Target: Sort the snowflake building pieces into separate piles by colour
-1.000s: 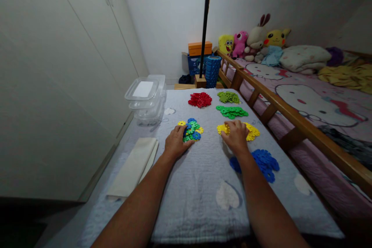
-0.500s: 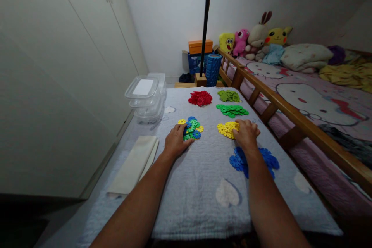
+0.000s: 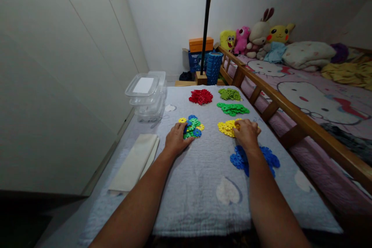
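My left hand rests at the near left side of a mixed pile of blue, green and yellow snowflake discs. Its thumb and fingers are apart, curved round the pile's edge. At the right end of a pile of yellow snowflake discs is my right hand, its thumb and index finger closed on a yellow disc that they mostly cover. Under my right forearm lie blue snowflake discs, partly hidden. Farther back are piles of green discs, olive-green discs and red discs.
Clear plastic boxes stand stacked at the table's left, near a folded cream cloth. A wooden bed rail runs along the right side. Behind the table rises a black pole on a wooden base.
The thumb and index finger of my right hand have drawn together at the yellow pile. My left hand keeps its place; the view has shifted slightly.
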